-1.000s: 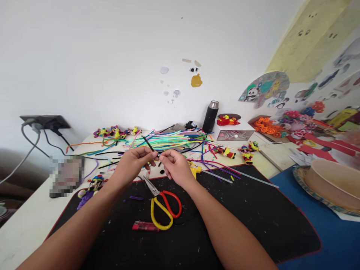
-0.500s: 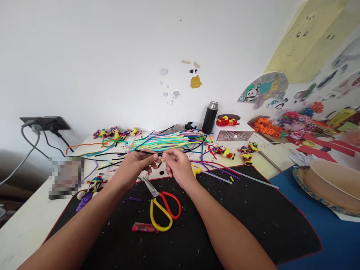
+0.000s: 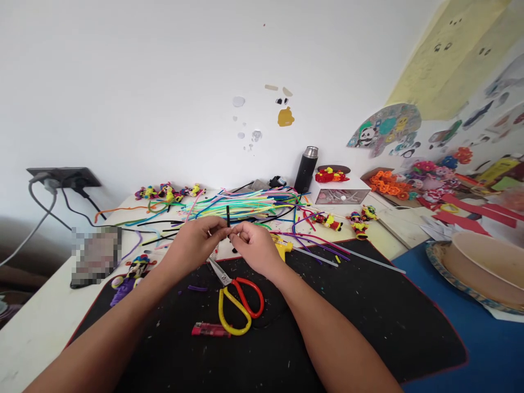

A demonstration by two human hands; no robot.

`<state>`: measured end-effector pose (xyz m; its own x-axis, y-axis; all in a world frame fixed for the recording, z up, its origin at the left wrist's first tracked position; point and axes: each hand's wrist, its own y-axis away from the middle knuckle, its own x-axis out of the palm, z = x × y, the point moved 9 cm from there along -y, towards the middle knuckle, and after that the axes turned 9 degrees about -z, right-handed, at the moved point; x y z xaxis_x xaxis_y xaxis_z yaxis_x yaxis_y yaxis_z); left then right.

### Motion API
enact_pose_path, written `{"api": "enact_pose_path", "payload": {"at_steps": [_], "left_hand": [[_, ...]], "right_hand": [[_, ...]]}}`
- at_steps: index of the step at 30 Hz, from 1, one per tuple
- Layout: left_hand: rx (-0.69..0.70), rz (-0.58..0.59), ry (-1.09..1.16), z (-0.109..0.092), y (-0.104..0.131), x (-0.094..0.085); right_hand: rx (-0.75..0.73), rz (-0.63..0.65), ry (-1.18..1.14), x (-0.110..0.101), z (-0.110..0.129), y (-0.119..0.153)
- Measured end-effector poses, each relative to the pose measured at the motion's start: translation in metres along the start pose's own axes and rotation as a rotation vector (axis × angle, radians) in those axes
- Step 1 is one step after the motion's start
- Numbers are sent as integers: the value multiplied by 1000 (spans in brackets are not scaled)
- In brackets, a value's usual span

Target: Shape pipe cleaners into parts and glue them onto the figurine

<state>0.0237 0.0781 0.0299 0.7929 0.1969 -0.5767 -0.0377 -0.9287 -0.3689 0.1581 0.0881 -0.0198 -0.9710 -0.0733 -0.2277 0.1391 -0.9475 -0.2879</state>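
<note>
A short black pipe cleaner (image 3: 228, 216) stands upright between my hands, its lower end at the fingertips. My left hand (image 3: 201, 240) is closed in a pinch on it, and my right hand (image 3: 254, 246) is pinched close against the left fingertips at the same spot. Whatever lies inside the right fingers is too small to make out. Below the hands, scissors (image 3: 227, 283) with one red and one yellow handle rest on the black mat (image 3: 352, 322). A yellow glue gun (image 3: 282, 246) is partly hidden behind my right hand.
Many coloured pipe cleaners (image 3: 241, 204) lie at the back. A red lighter (image 3: 209, 329) is near the scissors. A black bottle (image 3: 306, 170), a white box (image 3: 341, 192) and small figures (image 3: 133, 275) stand around; a bowl (image 3: 487, 267) sits at right.
The black pipe cleaner, earlier lying roughly level between the hands, now points upward. My right hand has moved slightly left, and the fingertips have come together.
</note>
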Motion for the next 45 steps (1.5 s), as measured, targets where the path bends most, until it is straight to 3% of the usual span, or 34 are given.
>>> {"api": "enact_pose_path", "payload": {"at_steps": [9,17,27,32,34,39,41,45], "left_hand": [[-285,28,430,18,1,9],[-421,-15,651,33,5,18],[-414,3,594,35,7,18],[-389,33,629,27,7,18],[-336,59,568,20,5,16],[-45,28,134,2,-2,-4],[-64,59,134,5,-2,-4],[-236,75,374,19,-1,2]], "right_hand": [[176,12,-383,9,-13,0],[198,-27,-451,4,-12,-2],[211,-65,-471,1,-12,-2],[186,-28,-446,2,-7,-1],[163,-10,-393,2,-5,0],[58,66,-130,8,-3,3],[76,67,-119,10,-7,4],[140,31,-278,11,-13,3]]}}
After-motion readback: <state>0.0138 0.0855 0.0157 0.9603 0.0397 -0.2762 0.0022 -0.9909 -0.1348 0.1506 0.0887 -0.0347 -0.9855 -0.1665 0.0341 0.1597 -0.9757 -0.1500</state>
